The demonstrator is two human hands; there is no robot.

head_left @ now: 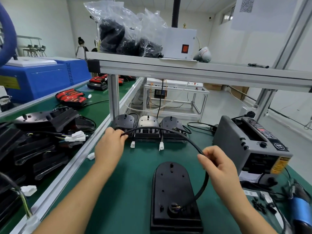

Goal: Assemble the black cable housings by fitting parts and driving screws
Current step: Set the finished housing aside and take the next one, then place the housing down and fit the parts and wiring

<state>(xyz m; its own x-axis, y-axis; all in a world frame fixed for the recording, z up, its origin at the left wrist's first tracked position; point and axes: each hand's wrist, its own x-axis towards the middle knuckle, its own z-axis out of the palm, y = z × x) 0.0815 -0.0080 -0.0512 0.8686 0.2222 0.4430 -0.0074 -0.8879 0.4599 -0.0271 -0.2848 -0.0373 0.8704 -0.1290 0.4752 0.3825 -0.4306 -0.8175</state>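
Note:
A black housing (172, 188) lies flat on the green mat in front of me, its rounded end pointing away. A black cable (168, 130) rises from the port at the housing's near end and arcs up and over to the left. My right hand (219, 168) pinches the cable where it bends, right of the housing. My left hand (109, 147) holds the cable's far end near three finished housings (148, 126) lined up at the back. White connectors (161, 146) dangle from those housings.
A grey tape dispenser (249, 146) stands at the right. Small black screws (260, 206) and a blue screwdriver (302, 210) lie at the near right. Stacked black housings (42, 132) with wires fill the left bench. An aluminium frame post (113, 97) rises behind the left hand.

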